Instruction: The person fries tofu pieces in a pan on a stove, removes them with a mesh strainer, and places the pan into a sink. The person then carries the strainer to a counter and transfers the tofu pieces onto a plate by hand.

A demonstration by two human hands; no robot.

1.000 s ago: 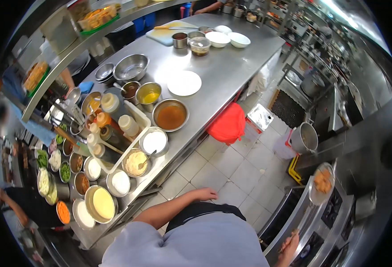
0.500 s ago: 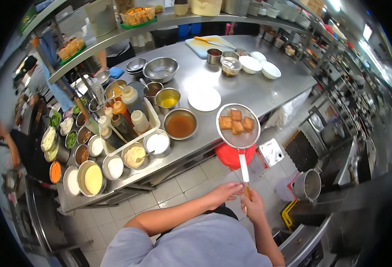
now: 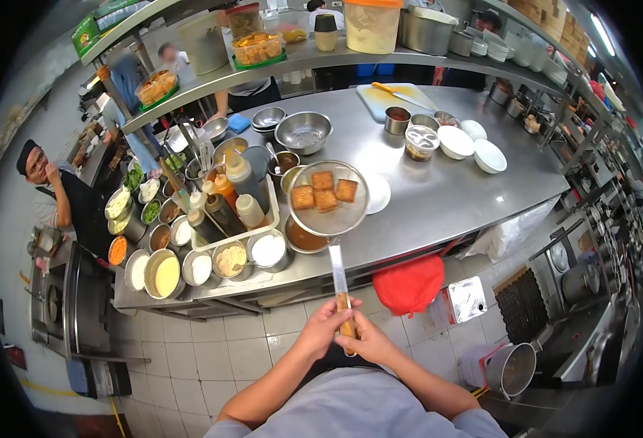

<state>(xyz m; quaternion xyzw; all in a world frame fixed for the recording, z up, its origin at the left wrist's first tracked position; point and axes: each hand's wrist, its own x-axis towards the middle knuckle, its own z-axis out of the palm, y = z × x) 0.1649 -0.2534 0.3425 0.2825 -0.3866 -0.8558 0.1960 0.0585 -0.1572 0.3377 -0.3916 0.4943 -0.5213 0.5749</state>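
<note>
Both hands are on the wooden handle of a round mesh strainer [image 3: 328,221]. My left hand [image 3: 324,330] wraps the handle from the left, and my right hand [image 3: 369,339] grips it from the right, lower down. Several browned square pieces [image 3: 324,200] lie in the mesh. The strainer is over the front part of the steel table [image 3: 438,175], above a bowl of brown sauce [image 3: 305,238] that it partly covers. Just behind its right rim is a white plate [image 3: 379,194], also partly hidden.
Left of the strainer stand a bottle basket [image 3: 272,208] and several ingredient bowls. A cutting board [image 3: 391,100] with a knife lies at the back. A shelf [image 3: 299,62] spans above. At far left stands another person [image 3: 80,197]. A red-covered container [image 3: 409,283] is below the table edge.
The strainer has come into view and swung left from beside the table to over the sauce bowl. Both hands have closed on its handle. The view has turned right-to-left towards the table.
</note>
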